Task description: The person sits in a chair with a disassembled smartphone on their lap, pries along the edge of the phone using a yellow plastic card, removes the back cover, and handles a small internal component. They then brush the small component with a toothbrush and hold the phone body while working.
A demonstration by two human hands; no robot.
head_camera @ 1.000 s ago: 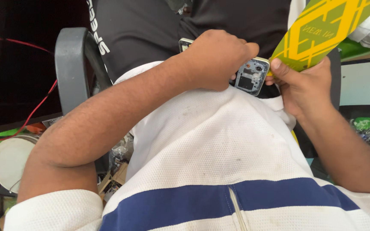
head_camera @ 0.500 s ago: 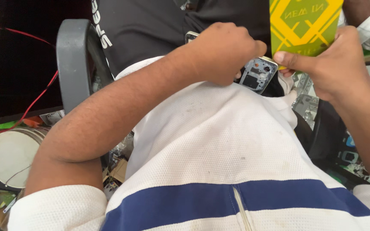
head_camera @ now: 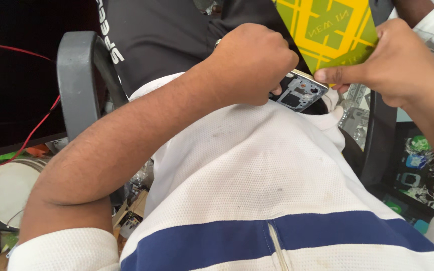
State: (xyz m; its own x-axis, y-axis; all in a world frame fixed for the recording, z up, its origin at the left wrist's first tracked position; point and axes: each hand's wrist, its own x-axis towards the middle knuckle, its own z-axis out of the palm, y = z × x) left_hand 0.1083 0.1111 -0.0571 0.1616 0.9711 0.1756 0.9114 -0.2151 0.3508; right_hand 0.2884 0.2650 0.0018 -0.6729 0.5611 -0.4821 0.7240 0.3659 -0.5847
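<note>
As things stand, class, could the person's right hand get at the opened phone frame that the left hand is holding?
Probably yes. The right hand pinches a green and yellow card whose edge sits at the phone frame, held in the left hand. Nothing lies between, though the card occupies its fingers.

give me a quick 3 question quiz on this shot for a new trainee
1. True or false: the left hand is closed around the opened phone.
2. What does the right hand pinch? A) a red wire B) a yellow-green card C) a white lid
3. Fill in: the lower edge of the card meets the phone's ____ end, as seen here.

Key
1. True: the left hand grips the phone, whose bare inside faces up.
2. B: thumb and fingers pinch the card at its lower edge.
3. Right: the card touches the phone where the right thumb sits.
</note>
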